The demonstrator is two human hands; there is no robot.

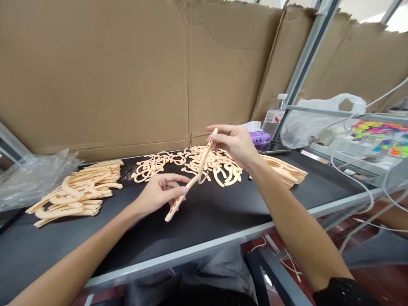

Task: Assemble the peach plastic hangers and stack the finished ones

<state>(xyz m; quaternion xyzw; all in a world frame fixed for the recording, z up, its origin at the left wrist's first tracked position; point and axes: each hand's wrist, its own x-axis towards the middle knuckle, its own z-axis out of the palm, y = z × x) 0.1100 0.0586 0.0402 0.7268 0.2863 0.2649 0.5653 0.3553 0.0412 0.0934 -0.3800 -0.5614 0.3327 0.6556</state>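
A cream plastic clothes hanger (204,163) is held up slantwise over the black table, seen nearly edge-on, with slots along its arms and a small curved hook near its middle. My left hand (162,191) pinches its lower arm between thumb and fingers. Higher up and to the right, my right hand (234,142) grips the upper end with thumb and fingertips. Behind the hanger lies a loose heap of small cream curved pieces (212,159). Left of my left hand rests a stack of long cream hanger pieces (86,187).
More long curved cream pieces (283,170) lie beyond my right forearm. Cardboard (127,72) walls off the back. A purple packet (259,137) and a plastic bottle (274,117) stand at the back right. Clear plastic wrap (38,178) lies far left; white cables (350,178) hang right.
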